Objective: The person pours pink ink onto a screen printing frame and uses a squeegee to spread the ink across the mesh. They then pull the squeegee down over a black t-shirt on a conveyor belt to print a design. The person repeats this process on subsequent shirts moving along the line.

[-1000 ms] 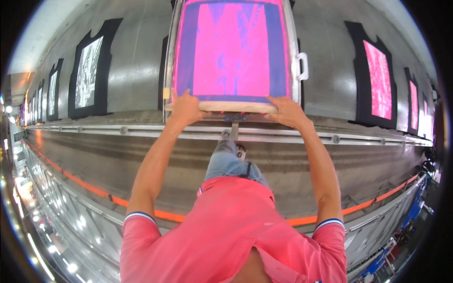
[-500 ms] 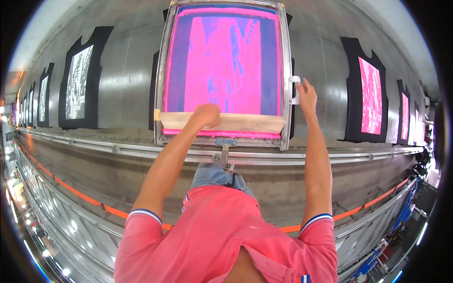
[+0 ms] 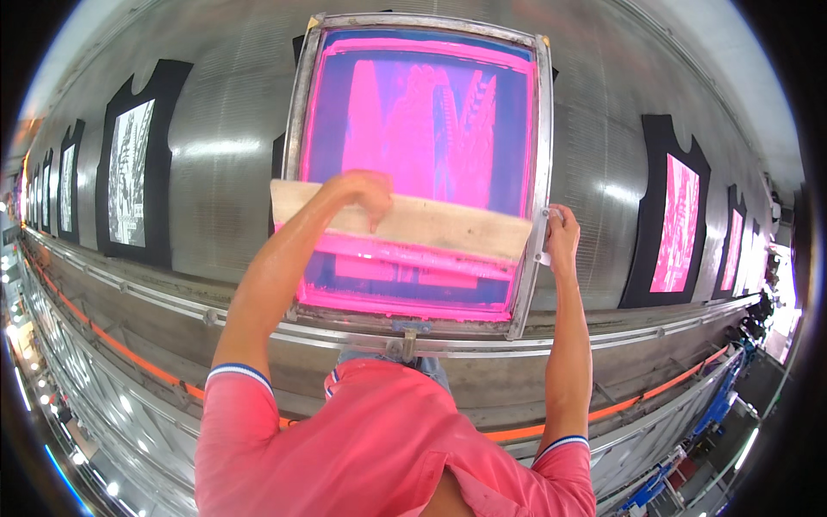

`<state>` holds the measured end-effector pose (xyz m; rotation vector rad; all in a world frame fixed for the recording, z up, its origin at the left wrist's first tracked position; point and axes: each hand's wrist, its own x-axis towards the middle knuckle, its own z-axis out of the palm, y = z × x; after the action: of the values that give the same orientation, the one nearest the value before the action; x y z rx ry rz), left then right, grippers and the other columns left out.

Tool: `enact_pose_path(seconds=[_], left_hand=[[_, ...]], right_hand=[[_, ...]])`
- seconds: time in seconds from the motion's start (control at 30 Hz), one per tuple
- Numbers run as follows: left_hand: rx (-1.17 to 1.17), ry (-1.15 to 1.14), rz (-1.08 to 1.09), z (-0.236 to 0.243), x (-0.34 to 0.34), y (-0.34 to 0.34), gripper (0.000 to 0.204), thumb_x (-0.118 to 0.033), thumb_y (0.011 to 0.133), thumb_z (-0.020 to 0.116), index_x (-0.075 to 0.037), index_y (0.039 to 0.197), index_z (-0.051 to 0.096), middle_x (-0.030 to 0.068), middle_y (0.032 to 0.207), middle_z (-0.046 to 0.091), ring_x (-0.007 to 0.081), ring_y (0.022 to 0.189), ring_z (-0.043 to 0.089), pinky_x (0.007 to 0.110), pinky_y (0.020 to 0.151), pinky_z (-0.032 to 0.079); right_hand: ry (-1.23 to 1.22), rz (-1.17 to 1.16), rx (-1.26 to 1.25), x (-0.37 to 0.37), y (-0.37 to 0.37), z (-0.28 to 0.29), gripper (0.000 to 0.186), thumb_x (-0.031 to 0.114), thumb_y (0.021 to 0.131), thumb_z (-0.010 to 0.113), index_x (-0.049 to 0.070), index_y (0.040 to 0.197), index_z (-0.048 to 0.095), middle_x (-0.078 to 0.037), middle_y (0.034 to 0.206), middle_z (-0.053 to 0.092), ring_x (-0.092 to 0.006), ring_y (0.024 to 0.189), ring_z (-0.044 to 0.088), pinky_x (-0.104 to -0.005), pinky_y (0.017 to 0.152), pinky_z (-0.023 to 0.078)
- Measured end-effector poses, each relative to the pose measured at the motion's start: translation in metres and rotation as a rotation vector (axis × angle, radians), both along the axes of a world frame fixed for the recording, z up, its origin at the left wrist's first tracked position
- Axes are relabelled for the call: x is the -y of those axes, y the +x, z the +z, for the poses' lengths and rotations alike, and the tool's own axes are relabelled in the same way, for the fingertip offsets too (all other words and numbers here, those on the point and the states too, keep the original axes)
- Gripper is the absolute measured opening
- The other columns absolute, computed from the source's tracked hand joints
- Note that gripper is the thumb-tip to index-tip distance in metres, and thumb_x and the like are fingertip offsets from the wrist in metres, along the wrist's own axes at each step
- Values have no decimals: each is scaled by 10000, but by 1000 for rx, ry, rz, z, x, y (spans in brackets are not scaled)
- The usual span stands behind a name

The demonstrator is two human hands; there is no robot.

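Note:
A metal-framed printing screen (image 3: 543, 129) lies flat on the long table in front of me, its mesh coated in pink ink over a purple ground. My left hand (image 3: 366, 191) grips the top of a wide wooden squeegee (image 3: 448, 226) that stands across the lower third of the mesh, with a pink ink band just below its blade. My right hand (image 3: 562, 233) holds a small white handle on the screen frame's right edge. Both arms are stretched forward from my pink shirt.
Black shirts lie spaced along the grey metal table (image 3: 224, 146): one with a white print (image 3: 131, 172) to the left, one with a pink print (image 3: 674, 222) to the right, more beyond. A steel rail (image 3: 155, 297) and an orange stripe run along the near edge.
The squeegee has travelled away from the near frame edge, up over the mesh, under my left hand. My right hand left the squeegee a second ago and stays on the frame's side handle.

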<state>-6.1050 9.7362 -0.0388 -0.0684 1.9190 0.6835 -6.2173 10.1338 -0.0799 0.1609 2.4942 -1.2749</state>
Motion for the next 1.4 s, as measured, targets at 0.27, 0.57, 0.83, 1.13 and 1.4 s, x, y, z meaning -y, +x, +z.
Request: enact_pose_path(seconds=[0.27, 0.57, 0.83, 1.13, 1.4], left_hand=[[-300, -29, -43, 5, 90, -180, 295, -108, 551, 777, 55, 789, 715, 230, 856, 718, 328, 829, 696, 450, 699, 532], [-1188, -445, 238, -32, 111, -259, 265, -216, 709, 729, -119, 952, 771, 212, 943, 712, 387, 929, 694, 499, 814, 561], [-1140, -488, 179, -34, 77, -177, 249, -149, 763, 636, -175, 983, 748, 136, 882, 717, 358, 865, 693, 501, 740, 542], [-1016, -324, 317, -35, -43, 47, 310, -57, 729, 618, -130, 1006, 737, 133, 912, 726, 342, 879, 697, 498, 770, 537], [-1190, -329, 308, -39, -166, 271, 517, -16, 743, 582, 39, 1257, 607, 190, 1310, 615, 350, 1239, 573, 468, 1047, 445]], right_hand=[[-68, -121, 117, -3, 9, 21, 215, 98, 968, 559, 31, 1139, 670, 24, 658, 509, -49, 540, 419, -248, 466, 316], [-62, -132, 132, 12, 13, 42, 223, 90, 982, 560, 22, 1173, 653, 39, 648, 456, -32, 514, 377, -230, 441, 285], [-56, -93, 110, 14, 7, 50, 240, 104, 944, 603, 16, 1160, 664, 17, 651, 497, -56, 521, 416, -254, 469, 318], [-60, -6, 13, -1, 1, 34, 248, 210, 909, 670, 33, 1082, 699, 10, 645, 540, -71, 512, 457, -270, 465, 339], [20, 31, -101, 3, -4, 23, 332, 266, 893, 669, 0, 1086, 714, -72, 798, 663, -153, 706, 593, -333, 648, 467]])
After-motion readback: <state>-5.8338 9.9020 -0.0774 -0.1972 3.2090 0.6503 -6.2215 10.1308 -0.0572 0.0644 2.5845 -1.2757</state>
